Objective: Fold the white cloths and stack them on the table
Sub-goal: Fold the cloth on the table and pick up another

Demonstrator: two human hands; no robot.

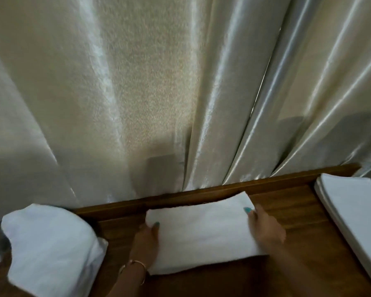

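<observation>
Holding a folded white cloth (pixel 204 230) at both short ends, flat on the wooden table (pixel 287 202), roughly centre of the tabletop near the back rail.

Left hand (pixel 147 243): on the cloth's left end, thumb on top near the corner, the other fingers hidden under or behind the edge, so it looks like a pinch on that end. Thin bracelet (pixel 137 269) on that wrist.

Right hand (pixel 265 228): on the cloth's right end, thumb laid over the top near the far right corner, palm against the edge; the other fingers are not visible, so whether they curl under the cloth I cannot tell. Painted teal nails on both thumbs.

Loose pile of white cloth (pixel 49 249) sits at the left edge of the table, rumpled, apart from the held cloth.

Stack of flat folded white cloths (pixel 356 209) sits at the right side of the table, edges aligned, well apart from the right hand.

Pale satin curtain (pixel 159 93) hangs right behind the table, touching its back rail.
</observation>
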